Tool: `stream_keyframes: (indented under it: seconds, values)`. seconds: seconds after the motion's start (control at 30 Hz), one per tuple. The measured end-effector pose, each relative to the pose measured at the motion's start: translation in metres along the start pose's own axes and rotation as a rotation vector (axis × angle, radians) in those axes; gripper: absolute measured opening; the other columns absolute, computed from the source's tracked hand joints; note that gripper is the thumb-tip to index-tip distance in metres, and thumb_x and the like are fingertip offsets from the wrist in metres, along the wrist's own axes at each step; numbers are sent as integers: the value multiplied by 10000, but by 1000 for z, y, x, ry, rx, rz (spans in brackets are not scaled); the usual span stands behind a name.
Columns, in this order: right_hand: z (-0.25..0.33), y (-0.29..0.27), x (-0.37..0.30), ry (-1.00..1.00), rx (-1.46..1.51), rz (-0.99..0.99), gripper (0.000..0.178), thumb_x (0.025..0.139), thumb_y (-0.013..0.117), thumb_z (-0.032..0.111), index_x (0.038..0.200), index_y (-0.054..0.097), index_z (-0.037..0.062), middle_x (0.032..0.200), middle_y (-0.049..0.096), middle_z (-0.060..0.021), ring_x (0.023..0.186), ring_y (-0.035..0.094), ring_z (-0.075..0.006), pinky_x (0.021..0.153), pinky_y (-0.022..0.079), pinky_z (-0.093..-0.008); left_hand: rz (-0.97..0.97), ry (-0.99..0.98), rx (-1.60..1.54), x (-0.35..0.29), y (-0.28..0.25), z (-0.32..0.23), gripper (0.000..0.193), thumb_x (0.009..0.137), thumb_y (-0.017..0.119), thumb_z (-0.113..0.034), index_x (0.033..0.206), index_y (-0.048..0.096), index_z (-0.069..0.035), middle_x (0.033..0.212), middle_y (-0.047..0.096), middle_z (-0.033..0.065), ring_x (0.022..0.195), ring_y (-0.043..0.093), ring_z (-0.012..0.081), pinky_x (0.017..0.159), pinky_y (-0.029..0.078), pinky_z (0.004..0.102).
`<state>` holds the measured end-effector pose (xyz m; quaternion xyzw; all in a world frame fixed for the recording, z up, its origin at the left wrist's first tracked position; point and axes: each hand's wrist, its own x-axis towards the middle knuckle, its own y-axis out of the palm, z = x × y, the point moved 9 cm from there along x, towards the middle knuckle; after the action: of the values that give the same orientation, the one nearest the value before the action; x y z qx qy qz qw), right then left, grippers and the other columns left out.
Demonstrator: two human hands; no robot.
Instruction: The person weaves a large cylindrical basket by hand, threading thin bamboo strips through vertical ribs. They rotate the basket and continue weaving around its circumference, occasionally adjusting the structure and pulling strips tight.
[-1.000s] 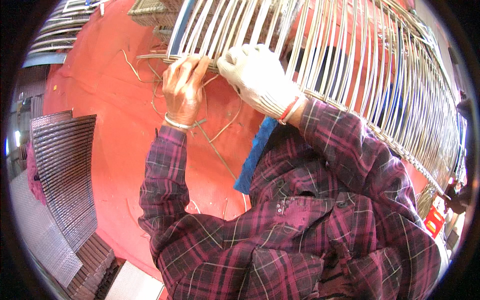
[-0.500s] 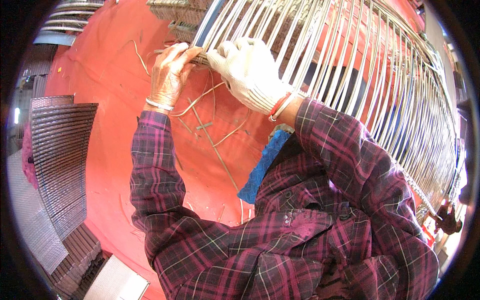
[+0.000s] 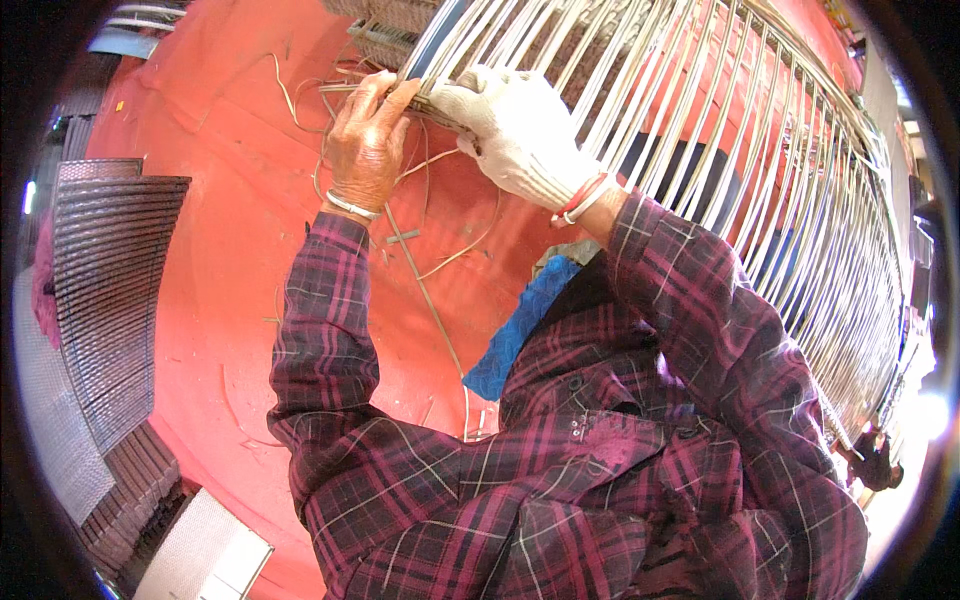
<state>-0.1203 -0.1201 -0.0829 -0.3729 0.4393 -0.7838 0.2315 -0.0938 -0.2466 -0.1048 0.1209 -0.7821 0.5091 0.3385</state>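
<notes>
A pale cane lattice [image 3: 800, 200], its many thin rods ranged side by side, fills the upper right of the view; its near-left corner, just above centre, carries a dark blue bar [image 3: 432, 45]; the bare left hand [image 3: 365, 150] touches that corner with bent fingers, though I cannot tell what, if anything, it pinches; the right hand [image 3: 530, 130], in a white knit glove, sits just beside it with a narrow grip, fingers curled tight on the lattice edge; both sleeves belong to a purple-and-black plaid shirt [image 3: 430, 500] that fills the lower centre; a textured blue cloth [image 3: 520, 330] hangs by its front; beneath everything spreads a red floor covering [image 3: 230, 250], creased and littered with loose cane strips [image 3: 455, 258] below the hands; brown woven wickerwork [image 3: 390, 45] stands at the top, left of the lattice; down the left side lean a dark slatted panel [image 3: 110, 300] and a grey mesh panel [image 3: 50, 400], with a scrap of pink fabric [image 3: 45, 285] behind; lower left hold a pile of brown ribbed panels [image 3: 130, 500] and a whitish panel [image 3: 205, 550]; bright light flares at the right rim, where details wash out.
</notes>
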Motion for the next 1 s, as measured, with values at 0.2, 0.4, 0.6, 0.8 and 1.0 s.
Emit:
stream_keyframes:
  seconds: [0.2, 0.4, 0.6, 0.8, 1.0]
  values:
    - [-2, -19, -10, 5, 346, -27, 764, 657, 851, 239, 1352, 543, 162, 1180, 606, -123, 1097, 581, -340, 943, 467, -426, 158, -377, -554, -5, 5, 49, 525, 820, 690, 45, 1315, 573, -89, 1258, 619, 114, 1129, 615, 277, 948, 519, 356]
    - [5, -57, -69, -84, -36, 64, 775, 618, 825, 162, 1323, 516, 77, 1233, 576, -126, 1152, 567, -321, 1005, 432, -457, 405, -311, -395, 15, 5, 65, 292, 930, 650, -217, 1126, 681, -2, 1097, 691, 121, 1032, 647, 232, 911, 486, 331]
    - [-4, -70, -110, -11, -287, 241, 746, 608, 777, 261, 1296, 550, 86, 1309, 561, -105, 1272, 504, -273, 1082, 367, -471, 558, -474, -543, 19, 11, 86, 209, 927, 658, -195, 972, 685, 7, 931, 675, 51, 893, 610, 143, 825, 475, 295]
    - [-6, -70, -115, -44, -298, 197, 607, 687, 707, 197, 1266, 565, 84, 1276, 570, -95, 1247, 518, -273, 1059, 383, -465, 535, -491, -478, 14, 16, 97, 169, 880, 708, -148, 830, 659, 6, 754, 627, 5, 723, 539, 85, 677, 438, 277]
    - [-12, -92, -129, -53, -212, 126, 649, 709, 747, 271, 1299, 541, 98, 1298, 564, -115, 1253, 516, -305, 1074, 377, -500, 430, -493, -413, 1, 12, 117, 110, 877, 711, -105, 831, 672, -12, 743, 644, -3, 711, 562, 68, 652, 463, 263]
